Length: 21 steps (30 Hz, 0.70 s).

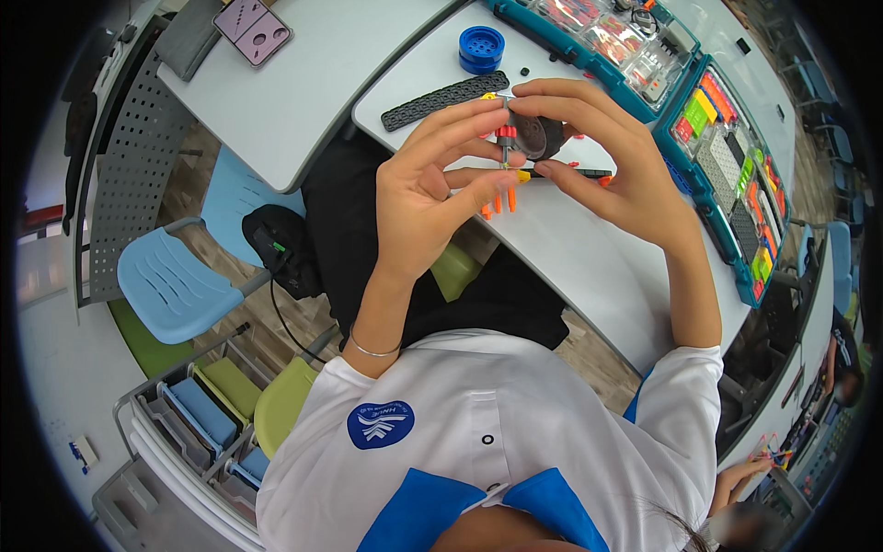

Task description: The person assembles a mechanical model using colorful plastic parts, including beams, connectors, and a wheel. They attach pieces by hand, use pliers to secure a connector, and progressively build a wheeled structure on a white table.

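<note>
The left hand (432, 189) and the right hand (607, 161) meet above the near edge of the pale grey worktop (589, 258), each pinching the same small assembly (515, 147) between thumb and fingertips. The assembly is a thin grey axle with a red bush on it, a yellow piece at its lower end and a dark round wheel (541, 136) just to its right. The left fingers close on the axle from the left, thumb below and forefinger above; the right fingers curl over the wheel from the far side, with the thumb pressed near the yellow end. A silver bracelet (372, 350) sits on the left wrist.

On the worktop just under the hands lie several orange pegs (499, 204) and a short black beam (589, 172). Farther off rests a long black perforated beam (444, 99), and beyond it a blue round part (481, 48). Along the right runs a teal parts tray (727, 156) with many compartments of coloured pieces; a second one (607, 37) lies at the far side.

To the left stand a light blue chair (175, 281) and green stools (280, 405). At the lower right another person's hand (740, 478) shows beside coloured bits
</note>
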### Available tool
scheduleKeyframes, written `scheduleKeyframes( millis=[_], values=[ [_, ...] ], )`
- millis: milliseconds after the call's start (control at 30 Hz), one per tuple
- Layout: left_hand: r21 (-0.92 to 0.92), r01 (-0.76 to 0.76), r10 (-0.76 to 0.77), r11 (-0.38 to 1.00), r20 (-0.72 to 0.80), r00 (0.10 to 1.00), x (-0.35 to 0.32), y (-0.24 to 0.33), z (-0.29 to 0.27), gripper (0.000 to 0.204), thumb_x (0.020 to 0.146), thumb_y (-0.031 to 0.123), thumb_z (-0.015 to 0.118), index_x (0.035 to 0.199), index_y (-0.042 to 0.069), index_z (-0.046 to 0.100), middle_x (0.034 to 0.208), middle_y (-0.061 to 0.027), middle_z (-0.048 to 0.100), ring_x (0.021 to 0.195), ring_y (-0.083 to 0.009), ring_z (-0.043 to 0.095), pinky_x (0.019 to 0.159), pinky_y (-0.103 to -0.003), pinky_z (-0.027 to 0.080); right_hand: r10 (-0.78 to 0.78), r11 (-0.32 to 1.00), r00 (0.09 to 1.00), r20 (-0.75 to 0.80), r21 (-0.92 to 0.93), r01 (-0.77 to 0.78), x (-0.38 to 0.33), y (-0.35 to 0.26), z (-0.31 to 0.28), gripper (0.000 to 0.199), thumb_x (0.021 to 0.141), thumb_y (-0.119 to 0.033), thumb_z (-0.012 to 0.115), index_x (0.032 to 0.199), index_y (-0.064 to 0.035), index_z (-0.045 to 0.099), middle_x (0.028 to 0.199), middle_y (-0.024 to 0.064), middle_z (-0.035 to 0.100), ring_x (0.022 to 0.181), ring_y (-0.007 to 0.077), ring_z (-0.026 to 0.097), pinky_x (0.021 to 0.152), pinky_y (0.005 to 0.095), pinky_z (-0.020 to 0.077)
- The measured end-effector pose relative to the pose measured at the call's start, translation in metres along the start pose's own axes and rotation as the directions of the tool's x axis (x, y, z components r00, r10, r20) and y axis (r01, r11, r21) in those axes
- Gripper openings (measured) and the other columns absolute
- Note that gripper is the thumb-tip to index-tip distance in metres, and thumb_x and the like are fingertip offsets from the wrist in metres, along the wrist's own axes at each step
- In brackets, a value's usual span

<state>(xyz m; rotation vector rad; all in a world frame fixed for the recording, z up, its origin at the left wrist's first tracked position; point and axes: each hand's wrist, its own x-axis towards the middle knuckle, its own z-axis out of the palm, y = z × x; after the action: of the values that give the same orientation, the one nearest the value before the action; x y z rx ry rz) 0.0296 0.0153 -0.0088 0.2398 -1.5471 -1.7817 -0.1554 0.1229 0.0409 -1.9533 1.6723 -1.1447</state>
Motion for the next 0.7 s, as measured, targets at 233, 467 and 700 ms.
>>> scheduleKeyframes(
  millis=[233, 467, 700],
  values=[
    [-0.004, 0.042, -0.042, 0.999, -0.031, 0.999, -0.002, -0.002, -0.002, 0.05, 0.081, -0.009, 0.074, 0.128, -0.01, 0.057, 0.13, -0.0211, 0.057, 0.103, -0.0265, 0.068, 0.087, -0.035, 0.062, 0.023, 0.999, 0.999, 0.024, 0.046, -0.024, -0.001, 0.0, 0.0, 0.053, 0.078, 0.001, 0.073, 0.128, -0.0105, 0.064, 0.133, 0.0078, 0.06, 0.114, 0.0226, 0.061, 0.083, 0.0304, 0.0534],
    [0.104, -0.172, 0.174, 0.98, -0.017, 0.985, -0.001, -0.011, -0.003, 0.049, 0.075, -0.006, 0.08, 0.121, -0.006, 0.064, 0.119, -0.0163, 0.06, 0.102, -0.0218, 0.067, 0.082, -0.033, 0.063, 0.003, 0.989, 0.997, 0.075, 0.146, -0.014, -0.002, 0.0, -0.002, 0.052, 0.078, -0.002, 0.075, 0.128, -0.0101, 0.064, 0.134, 0.0081, 0.061, 0.118, 0.0228, 0.06, 0.085, 0.0321, 0.0536],
    [-0.171, -0.021, 0.028, 0.985, 0.036, 0.999, -0.006, -0.012, -0.004, 0.04, 0.079, -0.004, 0.077, 0.117, -0.009, 0.064, 0.113, -0.0158, 0.062, 0.101, -0.022, 0.067, 0.082, -0.034, 0.062, 0.103, 0.963, 0.995, 0.003, 0.249, -0.1, -0.002, 0.006, -0.003, 0.058, 0.081, 0.002, 0.07, 0.137, -0.0093, 0.057, 0.14, 0.0058, 0.057, 0.125, 0.0203, 0.056, 0.09, 0.0309, 0.0515]
  ],
)
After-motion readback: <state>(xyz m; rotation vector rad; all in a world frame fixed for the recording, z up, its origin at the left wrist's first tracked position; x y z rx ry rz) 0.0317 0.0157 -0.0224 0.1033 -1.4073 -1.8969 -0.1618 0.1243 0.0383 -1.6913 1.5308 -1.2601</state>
